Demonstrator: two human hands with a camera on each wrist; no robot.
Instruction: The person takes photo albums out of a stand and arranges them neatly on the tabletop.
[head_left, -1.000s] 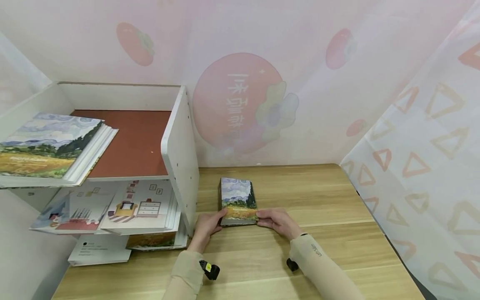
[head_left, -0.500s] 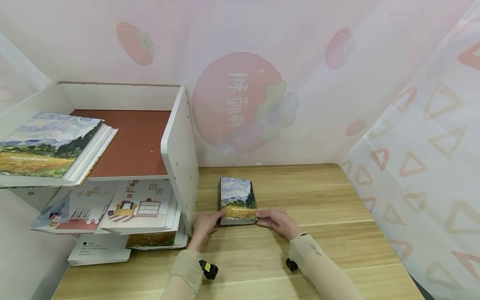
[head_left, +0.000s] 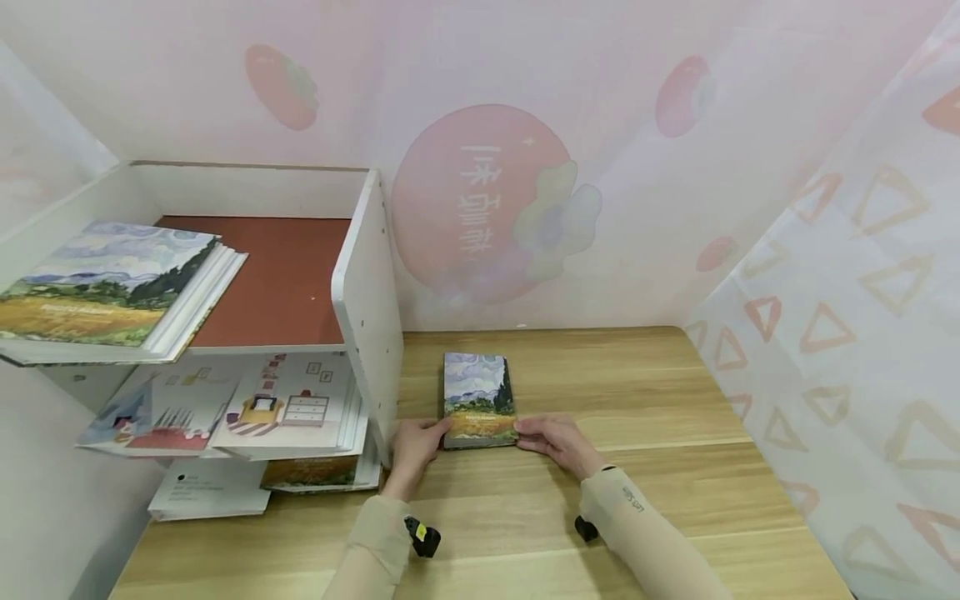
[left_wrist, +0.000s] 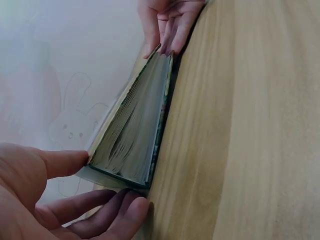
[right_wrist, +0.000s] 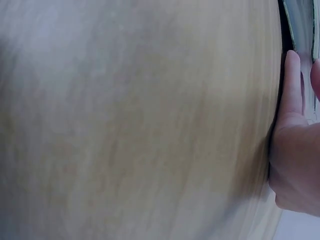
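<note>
A thick photo album (head_left: 480,400) with a painted field, trees and cloudy sky on its cover lies on the wooden table. Its page edges (left_wrist: 132,130) face the left wrist camera, and the block is thicker on the near side there. My left hand (head_left: 412,450) holds the album's lower left corner, thumb at the upper cover edge and fingers lower along the side. At the lower right corner my right hand (head_left: 558,442) grips the other side, thumb above and fingers low. The right wrist view catches only part of the right hand (right_wrist: 297,145) and an album corner (right_wrist: 300,25).
A white shelf unit (head_left: 367,300) with a brown upper board (head_left: 292,275) stands left of my left hand. A larger landscape album (head_left: 112,283) juts from its upper level. Illustrated albums (head_left: 285,408) fill the level below, with more albums (head_left: 213,487) underneath. A printed curtain (head_left: 630,250) hangs behind the table (head_left: 615,375).
The head view has shifted slightly, so the shelf sits a little farther right in it. Both hands keep their hold on the album, which stays in place on the table.
</note>
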